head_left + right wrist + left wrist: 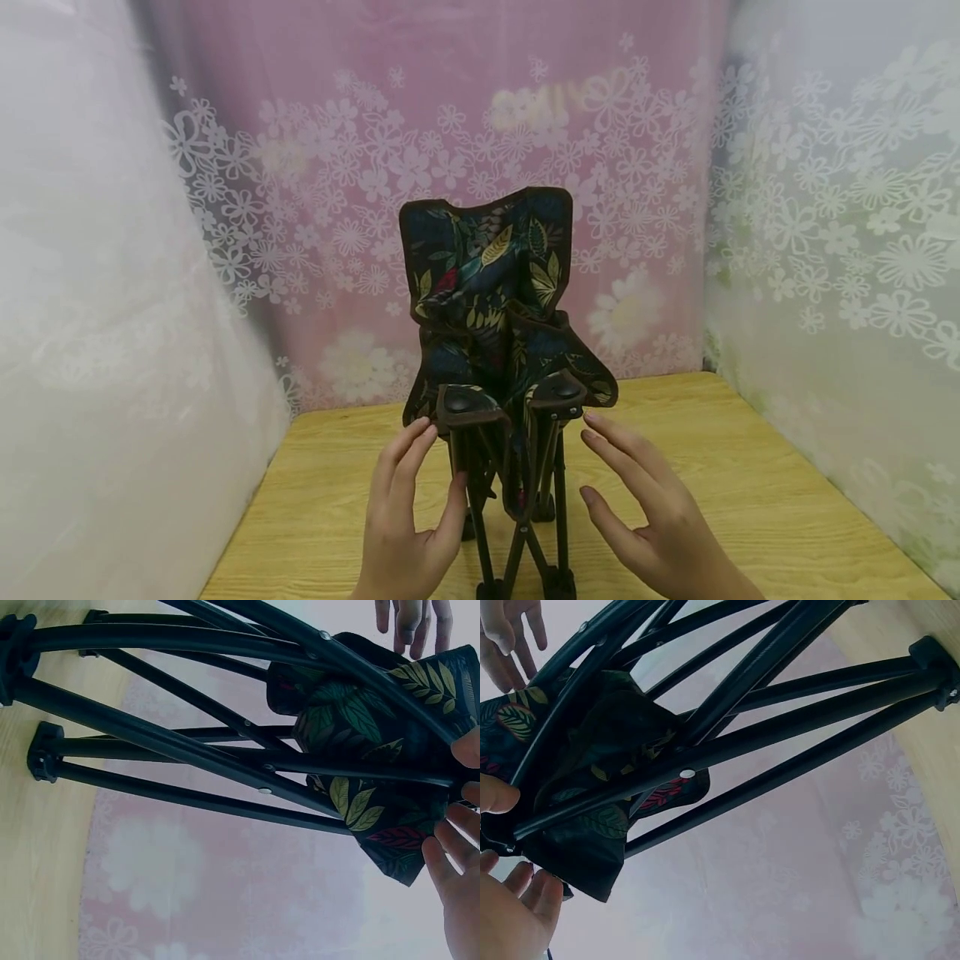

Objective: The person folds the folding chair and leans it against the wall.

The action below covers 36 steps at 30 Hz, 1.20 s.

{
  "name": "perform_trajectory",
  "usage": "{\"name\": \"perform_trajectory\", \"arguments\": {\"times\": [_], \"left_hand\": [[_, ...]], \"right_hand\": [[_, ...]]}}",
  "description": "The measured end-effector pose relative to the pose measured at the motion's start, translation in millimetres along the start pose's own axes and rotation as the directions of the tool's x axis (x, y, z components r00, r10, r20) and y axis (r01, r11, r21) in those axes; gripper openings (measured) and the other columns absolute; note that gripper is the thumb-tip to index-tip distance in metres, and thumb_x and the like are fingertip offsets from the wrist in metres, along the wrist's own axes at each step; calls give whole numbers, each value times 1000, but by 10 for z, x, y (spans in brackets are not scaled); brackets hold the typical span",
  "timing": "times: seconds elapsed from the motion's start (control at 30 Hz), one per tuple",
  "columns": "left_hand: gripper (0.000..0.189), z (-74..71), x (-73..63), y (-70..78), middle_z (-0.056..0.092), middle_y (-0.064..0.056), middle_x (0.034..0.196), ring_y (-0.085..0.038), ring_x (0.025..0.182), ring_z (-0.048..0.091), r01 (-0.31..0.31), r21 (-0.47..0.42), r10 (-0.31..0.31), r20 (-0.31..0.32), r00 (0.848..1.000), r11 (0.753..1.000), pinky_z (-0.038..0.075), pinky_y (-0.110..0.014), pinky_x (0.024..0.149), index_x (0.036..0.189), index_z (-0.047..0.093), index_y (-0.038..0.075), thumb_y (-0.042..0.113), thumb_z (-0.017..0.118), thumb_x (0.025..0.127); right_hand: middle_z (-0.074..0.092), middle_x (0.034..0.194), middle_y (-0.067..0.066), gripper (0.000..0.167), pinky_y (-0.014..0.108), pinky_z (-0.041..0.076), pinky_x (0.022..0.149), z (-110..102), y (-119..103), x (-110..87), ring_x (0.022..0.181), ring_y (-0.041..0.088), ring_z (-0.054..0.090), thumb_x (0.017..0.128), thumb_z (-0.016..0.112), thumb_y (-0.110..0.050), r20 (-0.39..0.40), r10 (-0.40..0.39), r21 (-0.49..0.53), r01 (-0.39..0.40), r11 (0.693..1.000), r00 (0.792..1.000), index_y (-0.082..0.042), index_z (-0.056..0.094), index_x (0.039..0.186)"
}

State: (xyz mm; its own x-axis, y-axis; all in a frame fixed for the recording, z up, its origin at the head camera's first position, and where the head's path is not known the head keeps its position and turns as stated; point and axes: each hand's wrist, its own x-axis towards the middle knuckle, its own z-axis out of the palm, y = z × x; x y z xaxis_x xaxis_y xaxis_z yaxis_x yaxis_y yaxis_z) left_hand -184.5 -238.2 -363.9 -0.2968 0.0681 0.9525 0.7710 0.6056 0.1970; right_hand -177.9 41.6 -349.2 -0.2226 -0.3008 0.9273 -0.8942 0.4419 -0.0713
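Note:
A small folding camp chair [491, 275] with dark leaf-print fabric and dark metal legs stands upright and partly folded on the table, its legs drawn close together. Beside its left armrest end [468, 402] is my left hand [411, 517], fingers extended and thumb apart. My right hand [663, 512] mirrors it by the right armrest end [557, 390], fingers spread. In the left wrist view the left fingertips [546, 892] lie close to the armrest corner. The right wrist view has the right hand [459, 877] against or near the fabric edge; contact is hard to tell.
Under the chair is a wood-grain table [337, 475]. A pink flowered curtain [337, 208] hangs behind it, with pale sheets at the left [112, 292] and right [840, 250]. Crossed legs [187, 750] end in plastic feet [46, 752] on the tabletop.

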Motion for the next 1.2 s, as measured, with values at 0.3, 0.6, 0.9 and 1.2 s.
{"name": "perform_trajectory", "arguments": {"times": [0.3,0.6,0.9,1.2], "left_hand": [[42,18,-124,-14,65,-20,133,-31,114,63,9,-8,-9,2,1000,1000,50,-19,100,133,69,1,33,61,107],[40,44,-184,-50,67,-17,127,-29,110,67,-11,-38,13,34,999,999,51,-15,105,130,69,-2,29,61,107],[35,70,-283,-112,69,-14,122,-24,104,70,-36,-44,39,68,997,998,58,-20,95,129,70,-1,24,65,105],[31,46,-391,-142,69,-6,118,-18,97,70,-6,-63,15,147,989,998,59,-20,87,123,72,6,10,77,93]], "right_hand": [[65,142,22,41,13,41,118,32,45,-192,137,23,60,109,61,-30,39,57,-4,-56,998,998,3,72,130],[72,131,18,34,13,45,115,57,79,-321,131,18,65,109,62,-29,47,72,24,-73,997,996,-3,77,123],[76,121,15,25,12,49,109,60,145,-450,122,15,70,108,65,-28,58,87,36,-89,995,994,-10,79,118],[78,121,3,42,10,50,106,16,151,-527,112,18,74,84,85,2,152,149,0,-151,989,977,-24,79,117]]}}
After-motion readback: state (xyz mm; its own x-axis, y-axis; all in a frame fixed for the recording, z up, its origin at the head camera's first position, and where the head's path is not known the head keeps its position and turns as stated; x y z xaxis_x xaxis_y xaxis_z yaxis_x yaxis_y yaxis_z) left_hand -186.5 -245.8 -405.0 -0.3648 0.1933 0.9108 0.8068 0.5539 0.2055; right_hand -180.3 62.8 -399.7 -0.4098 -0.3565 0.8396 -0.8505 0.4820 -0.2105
